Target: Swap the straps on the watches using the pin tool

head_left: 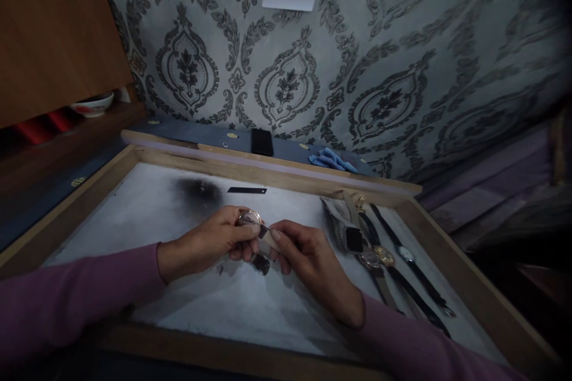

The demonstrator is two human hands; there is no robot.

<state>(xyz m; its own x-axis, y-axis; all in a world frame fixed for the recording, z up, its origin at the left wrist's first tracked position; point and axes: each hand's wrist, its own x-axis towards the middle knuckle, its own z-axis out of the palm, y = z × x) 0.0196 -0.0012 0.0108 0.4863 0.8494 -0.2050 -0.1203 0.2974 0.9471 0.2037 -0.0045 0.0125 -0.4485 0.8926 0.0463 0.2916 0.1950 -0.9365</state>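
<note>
While my L hand [217,235] grips the watch [249,218] between thumb and fingers, held above the tray [196,303], my R hand [313,256] is closed, pinching a pale strip [269,240] at the watch's right side. Strip's long axis: approx. diagonal, from watch edge down-right into R fingers. R hand nearer strip, L hand nearer watch. Strap or tool: can't tell, partly hidden.

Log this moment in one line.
left hand: holds watch | right hand: pinches pale strip beside watch | tray: other watches right, blade beyond hands
</note>
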